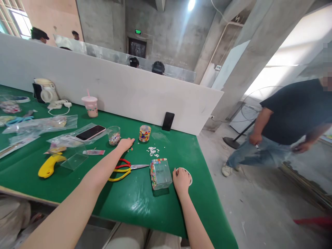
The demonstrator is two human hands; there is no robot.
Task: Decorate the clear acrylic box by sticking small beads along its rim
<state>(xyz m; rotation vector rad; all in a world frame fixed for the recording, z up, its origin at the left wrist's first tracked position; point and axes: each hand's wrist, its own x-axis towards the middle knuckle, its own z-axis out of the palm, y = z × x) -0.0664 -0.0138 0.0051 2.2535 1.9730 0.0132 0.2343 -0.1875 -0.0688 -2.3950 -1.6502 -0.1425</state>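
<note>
My left hand reaches over the green table between a clear cup of beads and a round container covered in coloured beads. Its fingers are drawn together, with a tiny blue spot at their tips. Resting on a white round object, my right hand has its fingers slightly spread beside a clear square box. Colourful beads line the box's left and far edges. Scissors with red and yellow handles point at the box. White pieces lie scattered beyond it.
A yellow tool, a clear stand and a phone lie to the left. Farther back are a pink cup and a black phone against the white partition. A person is right of the table.
</note>
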